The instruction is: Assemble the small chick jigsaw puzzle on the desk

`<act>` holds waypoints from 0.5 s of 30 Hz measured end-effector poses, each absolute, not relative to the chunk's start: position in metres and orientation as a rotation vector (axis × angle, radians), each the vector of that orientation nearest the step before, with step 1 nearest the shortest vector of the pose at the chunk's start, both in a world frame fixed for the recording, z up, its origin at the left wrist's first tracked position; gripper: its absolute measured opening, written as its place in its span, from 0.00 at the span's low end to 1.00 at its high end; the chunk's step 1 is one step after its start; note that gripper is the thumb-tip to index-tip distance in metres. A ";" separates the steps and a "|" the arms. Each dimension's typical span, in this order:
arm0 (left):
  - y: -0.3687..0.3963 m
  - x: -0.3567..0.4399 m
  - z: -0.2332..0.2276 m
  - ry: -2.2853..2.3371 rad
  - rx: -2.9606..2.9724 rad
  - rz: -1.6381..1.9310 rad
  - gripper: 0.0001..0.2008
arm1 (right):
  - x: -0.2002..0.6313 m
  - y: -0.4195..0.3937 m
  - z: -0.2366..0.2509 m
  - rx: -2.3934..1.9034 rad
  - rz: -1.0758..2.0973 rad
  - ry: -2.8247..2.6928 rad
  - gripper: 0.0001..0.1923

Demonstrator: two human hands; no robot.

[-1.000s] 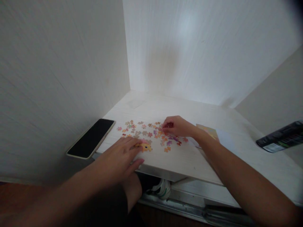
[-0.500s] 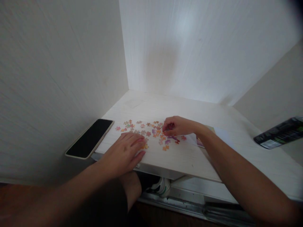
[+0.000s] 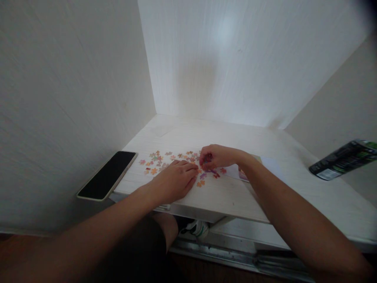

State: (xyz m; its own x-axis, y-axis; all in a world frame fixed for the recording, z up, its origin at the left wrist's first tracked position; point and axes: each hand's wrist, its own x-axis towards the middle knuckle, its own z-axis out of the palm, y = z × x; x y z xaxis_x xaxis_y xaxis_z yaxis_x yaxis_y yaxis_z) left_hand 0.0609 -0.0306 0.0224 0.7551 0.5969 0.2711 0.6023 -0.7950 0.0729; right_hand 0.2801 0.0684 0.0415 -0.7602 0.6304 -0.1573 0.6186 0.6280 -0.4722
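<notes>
Home desk nook (image 3: 229,196) (phone (image 3: 107,175), jigsaw pieces (image 3: 153,161)).

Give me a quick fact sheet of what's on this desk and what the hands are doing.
Surface: pale wooden desk
Loose items: scattered puzzle pieces
Left hand: flat, palm down on the pieces
Right hand: curled, fingers pinched on a small dark piece
Left edge: black phone, face up
Far right: dark packet
By the right wrist: coloured card, partly hidden
</notes>
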 end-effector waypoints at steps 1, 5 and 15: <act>-0.029 0.063 0.024 -1.013 -2.917 -0.421 0.15 | 0.280 0.068 0.042 -1.094 0.798 -2.811 0.06; -0.019 0.065 0.030 -1.103 -2.890 -0.338 0.13 | 0.279 0.064 0.046 -1.125 0.810 -2.798 0.04; 0.001 0.070 0.052 -1.252 -3.023 -0.040 0.13 | 0.279 0.061 0.047 -1.094 0.829 -2.773 0.11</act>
State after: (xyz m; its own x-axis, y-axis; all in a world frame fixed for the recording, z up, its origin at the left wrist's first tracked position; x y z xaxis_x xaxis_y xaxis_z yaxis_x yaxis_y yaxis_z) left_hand 0.0697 0.0012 0.0517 0.7084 0.7053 -0.0274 0.7021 -0.7002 0.1298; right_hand 0.2785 0.0612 0.0471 -0.7490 0.6462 -0.1468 0.6206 0.6065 -0.4970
